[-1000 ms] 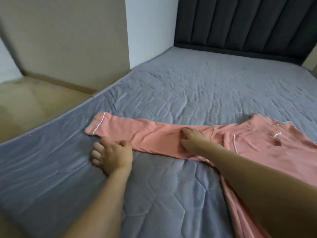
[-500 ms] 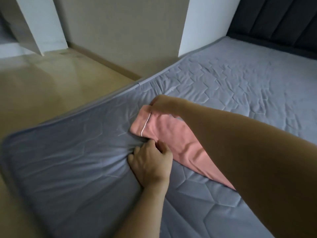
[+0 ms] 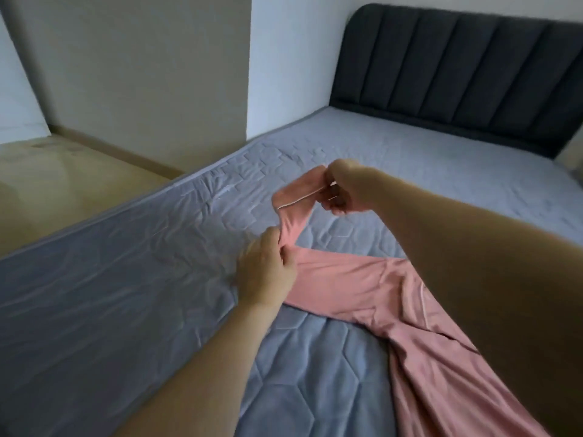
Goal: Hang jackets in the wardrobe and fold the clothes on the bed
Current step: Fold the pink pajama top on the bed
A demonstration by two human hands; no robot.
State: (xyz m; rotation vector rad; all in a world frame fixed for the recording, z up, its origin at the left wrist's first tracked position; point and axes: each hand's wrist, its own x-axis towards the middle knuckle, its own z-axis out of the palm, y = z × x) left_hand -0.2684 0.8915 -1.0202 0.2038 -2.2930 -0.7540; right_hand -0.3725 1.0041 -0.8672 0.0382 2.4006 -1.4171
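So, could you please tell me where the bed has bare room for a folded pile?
Free: mattress between pink garment and headboard; also the near-left stretch along its edge. Crowded: near right, where the garment spreads and both hands hold its sleeve.

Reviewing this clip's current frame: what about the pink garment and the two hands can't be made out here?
Head view only:
- Pink garment: its body runs under the right forearm and off the bottom and right edges, so its type and full shape are unclear.
- Right hand: it pinches the piped cuff, but the fingertips are hidden in the fabric.
- Left hand: it grips the sleeve; its palm side faces away.
- Wardrobe and jackets: out of frame.
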